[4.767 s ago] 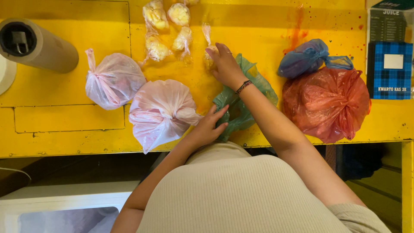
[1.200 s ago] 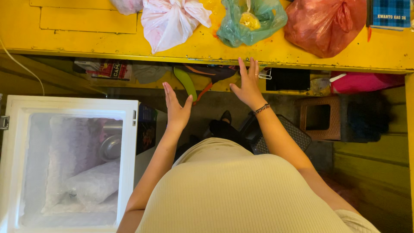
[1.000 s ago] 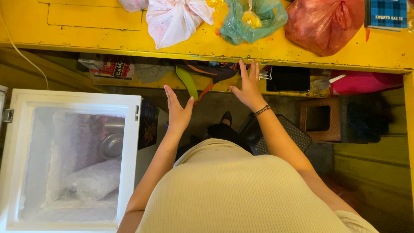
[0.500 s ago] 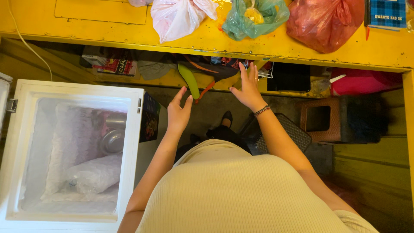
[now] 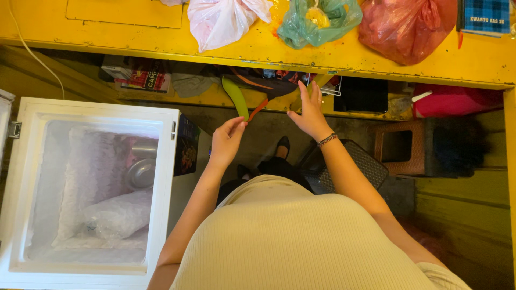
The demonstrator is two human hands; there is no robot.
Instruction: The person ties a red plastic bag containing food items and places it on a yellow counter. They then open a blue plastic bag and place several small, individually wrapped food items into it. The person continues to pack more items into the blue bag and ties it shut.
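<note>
At nine o'clock the chest freezer [image 5: 88,182] stands open. Her left hand [image 5: 226,140], loosely open and holding nothing, hovers by a green strap [image 5: 236,96]. At twelve, her right hand [image 5: 308,111], fingers spread and empty, reaches toward the cluttered shelf [image 5: 215,96] under the yellow counter [image 5: 161,45].

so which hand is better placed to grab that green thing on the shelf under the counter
Probably the left hand: its fingertips sit just below the green thing. The right hand is farther right, by the dark clutter.
</note>
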